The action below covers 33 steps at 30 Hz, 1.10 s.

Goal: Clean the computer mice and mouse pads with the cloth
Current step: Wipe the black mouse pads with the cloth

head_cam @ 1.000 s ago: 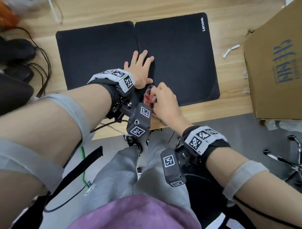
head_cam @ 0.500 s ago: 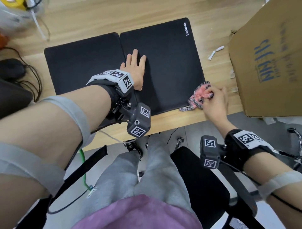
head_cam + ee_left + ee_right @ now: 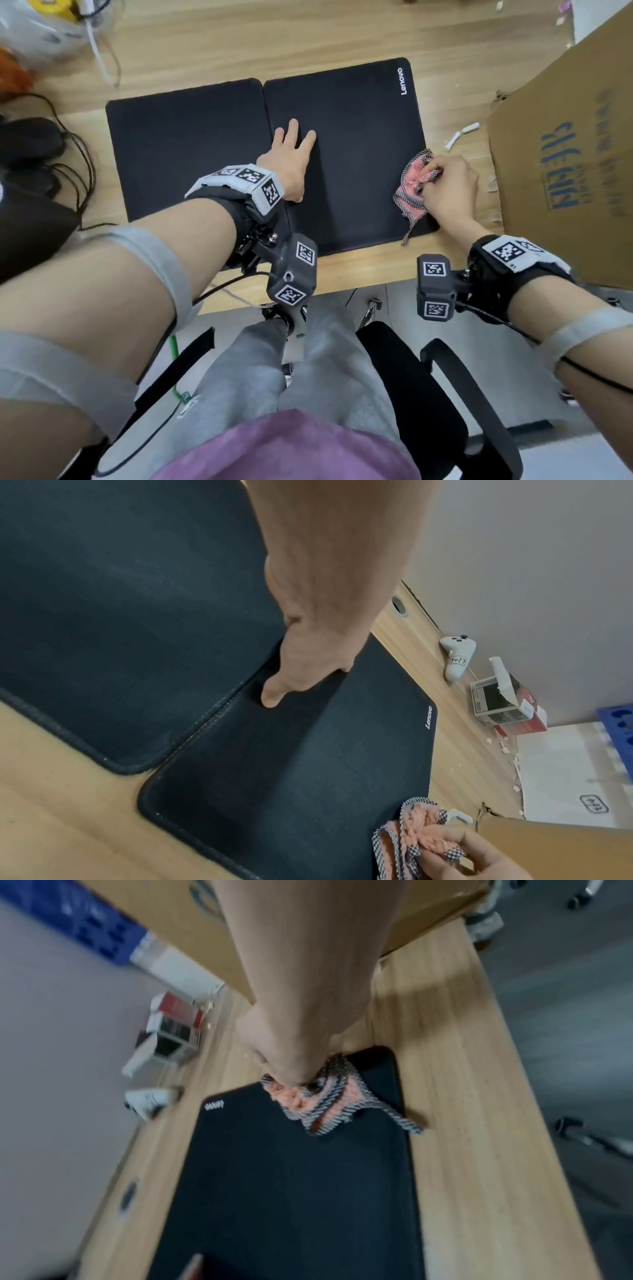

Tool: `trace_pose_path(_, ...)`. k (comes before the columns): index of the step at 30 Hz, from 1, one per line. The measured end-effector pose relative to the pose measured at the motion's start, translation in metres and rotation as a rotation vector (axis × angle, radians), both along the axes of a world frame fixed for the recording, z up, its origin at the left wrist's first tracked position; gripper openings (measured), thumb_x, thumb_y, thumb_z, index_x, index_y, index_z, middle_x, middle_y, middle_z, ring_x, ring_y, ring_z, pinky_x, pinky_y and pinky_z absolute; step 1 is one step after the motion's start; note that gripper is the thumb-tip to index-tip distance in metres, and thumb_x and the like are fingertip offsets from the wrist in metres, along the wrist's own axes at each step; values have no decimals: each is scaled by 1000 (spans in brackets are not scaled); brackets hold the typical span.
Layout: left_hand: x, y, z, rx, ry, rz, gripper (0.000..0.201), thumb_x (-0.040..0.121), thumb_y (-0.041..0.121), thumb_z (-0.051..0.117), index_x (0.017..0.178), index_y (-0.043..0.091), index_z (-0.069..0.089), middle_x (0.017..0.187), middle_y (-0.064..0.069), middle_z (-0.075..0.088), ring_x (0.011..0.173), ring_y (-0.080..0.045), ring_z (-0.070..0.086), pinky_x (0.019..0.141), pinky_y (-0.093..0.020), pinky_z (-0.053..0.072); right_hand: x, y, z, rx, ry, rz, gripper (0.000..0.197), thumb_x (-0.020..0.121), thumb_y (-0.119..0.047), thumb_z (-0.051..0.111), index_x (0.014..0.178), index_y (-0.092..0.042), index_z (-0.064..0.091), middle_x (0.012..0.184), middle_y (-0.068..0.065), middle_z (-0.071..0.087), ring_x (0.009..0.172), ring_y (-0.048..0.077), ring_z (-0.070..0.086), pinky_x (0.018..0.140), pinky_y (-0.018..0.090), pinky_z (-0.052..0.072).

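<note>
Two black mouse pads lie side by side on the wooden desk: a plain left pad [image 3: 185, 147] [image 3: 120, 615] and a right pad [image 3: 356, 137] [image 3: 308, 764] [image 3: 291, 1191] printed Lenovo. My left hand [image 3: 291, 154] [image 3: 308, 653] lies flat with straight fingers on the right pad's left part, beside the seam. My right hand [image 3: 445, 192] [image 3: 291, 1053] grips a bunched pink cloth [image 3: 416, 183] [image 3: 421, 831] [image 3: 318, 1102] with checked edging on that pad's near right corner. Dark mice [image 3: 30, 140] with cables sit at the desk's left edge.
A large cardboard box [image 3: 565, 154] stands close to my right hand. White scraps [image 3: 459, 135] lie between box and pad. A plastic bag [image 3: 44, 31] sits at the back left. A white controller [image 3: 457, 656] and small boxes [image 3: 503, 707] line the wall. A chair [image 3: 428, 394] is below.
My right hand swept the cloth from the right pad's near left side across to its near right corner. The left hand stayed pressed on the pad.
</note>
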<state>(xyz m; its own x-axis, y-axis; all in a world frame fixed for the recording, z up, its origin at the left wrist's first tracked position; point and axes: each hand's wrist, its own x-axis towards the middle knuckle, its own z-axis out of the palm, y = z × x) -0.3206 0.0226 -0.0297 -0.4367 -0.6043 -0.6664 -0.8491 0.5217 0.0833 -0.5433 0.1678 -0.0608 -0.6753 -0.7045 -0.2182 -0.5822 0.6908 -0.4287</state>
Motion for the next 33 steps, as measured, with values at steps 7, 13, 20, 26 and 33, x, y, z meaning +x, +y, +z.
trace_pose_path(7, 8, -5, 3, -57, 150, 81, 81, 82, 20, 75, 149, 26, 30, 160, -1, 14, 141, -23, 26, 85, -41, 45, -8, -38, -4, -26, 53, 150, 36, 75, 10, 49, 85, -18, 68, 98, 8, 68, 92, 27, 62, 72, 24, 36)
trace_pose_path(13, 12, -19, 0, -118, 243, 153, 71, 77, 24, 80, 137, 21, 43, 150, -1, 27, 135, -23, 28, 82, -38, 43, -25, -94, -4, -25, 16, 239, 39, 72, 9, 45, 80, -23, 65, 101, 7, 68, 95, 24, 63, 77, 31, 47)
trace_pose_path(20, 20, -25, -2, -73, 266, 222, 81, 75, 31, 81, 144, 28, 37, 156, 3, 22, 144, -20, 18, 90, -44, 46, -34, -147, -2, -73, -82, 144, 36, 76, 1, 47, 70, -32, 58, 95, -8, 70, 77, 10, 55, 71, 25, 43)
trace_pose_path(26, 30, -20, -13, 16, 305, 231, 84, 85, 30, 74, 152, 32, 23, 163, 9, 1, 150, -17, -1, 104, -50, 38, -10, -131, -2, -55, -32, 167, 31, 80, -3, 51, 83, -31, 63, 112, 8, 59, 89, 19, 57, 82, 28, 42)
trace_pose_path(33, 54, -8, -12, -50, 271, 122, 73, 92, 31, 64, 153, 27, 23, 163, 4, 3, 150, -18, 3, 115, -42, 23, 70, -75, 4, -71, -98, 283, 21, 82, -4, 58, 92, -18, 70, 96, 1, 43, 85, 22, 56, 67, 20, 29)
